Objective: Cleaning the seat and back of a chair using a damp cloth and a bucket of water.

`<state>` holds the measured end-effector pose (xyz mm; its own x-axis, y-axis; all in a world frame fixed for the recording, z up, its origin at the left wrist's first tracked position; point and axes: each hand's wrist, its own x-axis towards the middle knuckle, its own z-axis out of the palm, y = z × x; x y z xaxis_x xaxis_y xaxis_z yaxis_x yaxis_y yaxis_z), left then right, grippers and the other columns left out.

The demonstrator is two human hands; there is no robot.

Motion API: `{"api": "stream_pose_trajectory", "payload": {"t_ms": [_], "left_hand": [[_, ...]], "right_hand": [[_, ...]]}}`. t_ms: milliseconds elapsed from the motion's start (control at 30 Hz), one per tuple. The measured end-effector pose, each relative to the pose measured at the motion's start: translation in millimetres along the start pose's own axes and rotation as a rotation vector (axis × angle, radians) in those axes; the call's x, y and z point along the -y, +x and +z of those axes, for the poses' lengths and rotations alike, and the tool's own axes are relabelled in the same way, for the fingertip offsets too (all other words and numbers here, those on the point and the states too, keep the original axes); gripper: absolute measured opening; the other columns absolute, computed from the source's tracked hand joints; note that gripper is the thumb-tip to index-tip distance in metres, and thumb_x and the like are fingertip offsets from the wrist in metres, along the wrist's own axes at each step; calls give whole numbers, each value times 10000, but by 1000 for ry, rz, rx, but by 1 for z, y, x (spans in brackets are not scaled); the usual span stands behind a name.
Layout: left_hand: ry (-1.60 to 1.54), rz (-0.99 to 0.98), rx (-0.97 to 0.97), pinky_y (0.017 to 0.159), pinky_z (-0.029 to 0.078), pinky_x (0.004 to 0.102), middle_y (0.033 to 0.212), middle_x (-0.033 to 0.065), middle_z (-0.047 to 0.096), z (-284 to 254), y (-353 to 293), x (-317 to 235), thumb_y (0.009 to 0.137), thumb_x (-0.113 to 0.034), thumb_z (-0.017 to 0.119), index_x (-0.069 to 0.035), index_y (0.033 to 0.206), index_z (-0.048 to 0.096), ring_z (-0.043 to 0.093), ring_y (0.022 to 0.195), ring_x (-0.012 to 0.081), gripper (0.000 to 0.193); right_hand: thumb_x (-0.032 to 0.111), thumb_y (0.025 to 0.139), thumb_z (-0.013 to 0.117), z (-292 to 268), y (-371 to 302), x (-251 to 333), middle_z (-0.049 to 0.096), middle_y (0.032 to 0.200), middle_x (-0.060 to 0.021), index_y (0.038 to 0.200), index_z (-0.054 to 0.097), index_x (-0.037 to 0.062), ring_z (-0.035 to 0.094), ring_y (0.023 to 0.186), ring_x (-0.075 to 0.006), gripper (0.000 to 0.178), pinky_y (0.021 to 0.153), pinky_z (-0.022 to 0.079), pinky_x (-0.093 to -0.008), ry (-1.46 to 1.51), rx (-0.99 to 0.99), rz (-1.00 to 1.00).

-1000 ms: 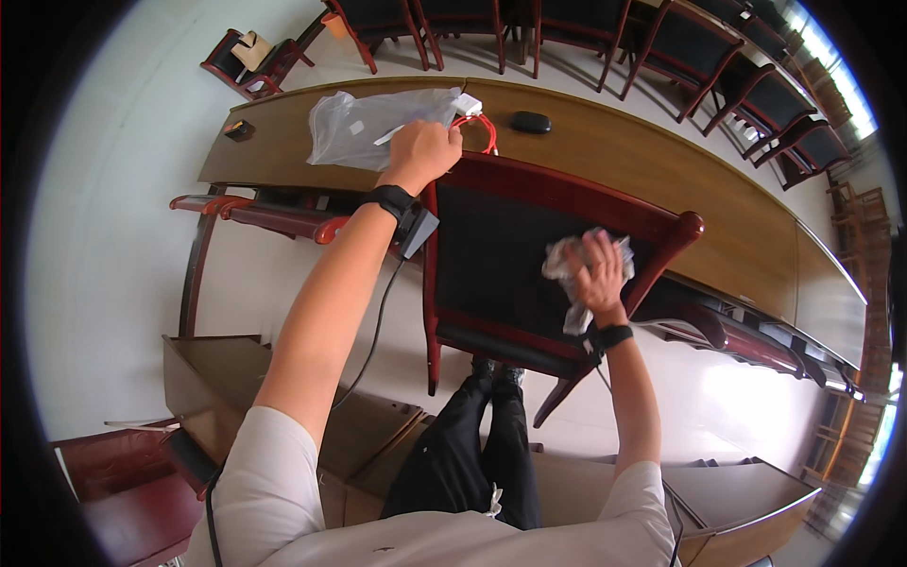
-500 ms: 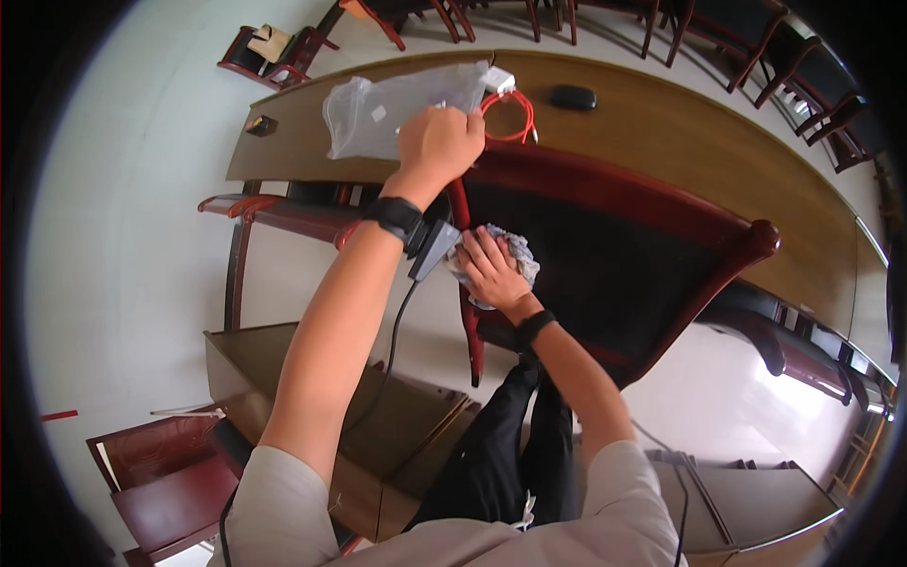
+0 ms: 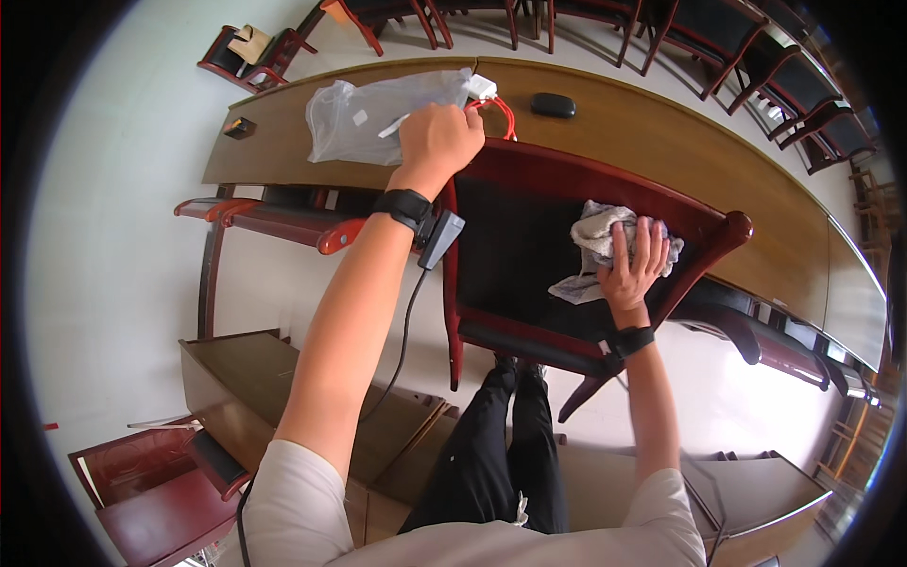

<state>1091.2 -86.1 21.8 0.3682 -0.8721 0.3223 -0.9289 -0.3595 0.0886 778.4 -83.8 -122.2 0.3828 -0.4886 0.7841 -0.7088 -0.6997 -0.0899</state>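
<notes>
- Pressing crumpled grey-white cloth (image 3: 593,230) onto right side of black-padded red wooden chair (image 3: 520,231) with flat, slightly spread right hand (image 3: 631,269).
- Gripping far left chair corner with curled left hand (image 3: 438,142).

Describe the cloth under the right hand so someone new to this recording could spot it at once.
Find the red-framed, black-covered chair in the middle of the view, beside the long brown table. Toward the chair's right side, the person's right hand lies on a crumpled whitish-grey cloth. Unlike the see-through plastic bag on the table, it is opaque, bunched fabric.
</notes>
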Motion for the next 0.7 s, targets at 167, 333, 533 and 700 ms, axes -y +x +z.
{"api": "stream_pose_trajectory", "payload": {"t_ms": [167, 333, 533, 700], "left_hand": [[25, -19, 32, 572, 523, 469, 638, 207, 646, -3, 2, -4, 873, -321, 521, -21, 649, 708, 649, 615, 400, 418], [29, -46, 44, 625, 531, 481, 659, 217, 654, -2, 5, -7, 886, -340, 497, -14, 674, 716, 656, 666, 416, 445], [-38, -88, 175, 721, 508, 490, 724, 215, 666, -8, 2, -9, 927, -369, 416, -2, 730, 708, 647, 758, 424, 509], [-66, -58, 75, 718, 513, 490, 710, 202, 673, -1, 11, -14, 919, -368, 421, -3, 729, 714, 654, 763, 418, 505]], "right_hand": [[189, 757, 606, 32, -73, 74, 462, 1403, -210, 1147, 603, 114, 411, 1319, -434, 397, 1069, 292, -592, 137, 60, 131], [189, 877, 511, 51, -119, 169, 475, 1400, -85, 1305, 539, 153, 416, 1351, -283, 431, 1067, 392, -442, 401, 448, -355], [127, 840, 592, 26, -119, 110, 409, 1457, -58, 1413, 410, 198, 330, 1413, -299, 605, 1106, 379, -464, 381, 626, -543], [111, 777, 649, -28, -113, -68, 444, 1427, -138, 1204, 598, 193, 434, 1327, -358, 438, 1027, 417, -523, -3, 323, -240]]}}
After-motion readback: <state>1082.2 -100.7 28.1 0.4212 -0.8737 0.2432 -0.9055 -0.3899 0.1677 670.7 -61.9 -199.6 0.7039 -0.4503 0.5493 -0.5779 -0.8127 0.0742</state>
